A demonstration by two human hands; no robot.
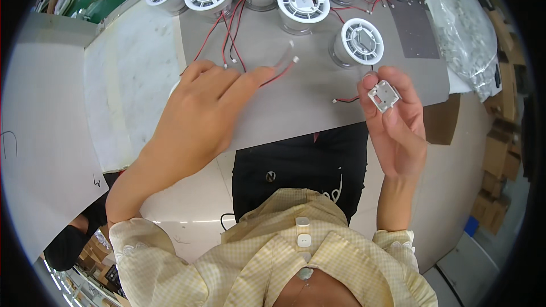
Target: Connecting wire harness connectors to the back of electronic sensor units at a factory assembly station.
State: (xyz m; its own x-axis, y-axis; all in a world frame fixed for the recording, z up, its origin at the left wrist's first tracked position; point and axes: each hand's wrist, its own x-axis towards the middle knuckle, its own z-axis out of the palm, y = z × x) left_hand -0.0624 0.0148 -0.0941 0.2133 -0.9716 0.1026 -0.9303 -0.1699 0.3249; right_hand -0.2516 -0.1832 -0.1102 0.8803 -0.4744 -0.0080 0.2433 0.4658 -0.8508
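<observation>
Near the left hand (pixel 199 105), one white connector (pixel 291 43) is blurred.

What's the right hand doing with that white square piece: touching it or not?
Touching: the head view shows the right hand holding the white square piece by its edges.

The scene is lit brightly and evenly in neutral white light, with only soft, faint shadows cast on the grey table (pixel 290 115). Glare is caught on the crumpled plastic bag (pixel 463 28) at upper right, and thin bright streaks are reflected in the floor (pixel 185 207) at lower left. A wire end (pixel 285 55) near upper centre is smeared by motion. Straight edges are bent toward the rim, the corners are blacked out, and the boxes (pixel 496 165) at far right are softly rendered.
</observation>
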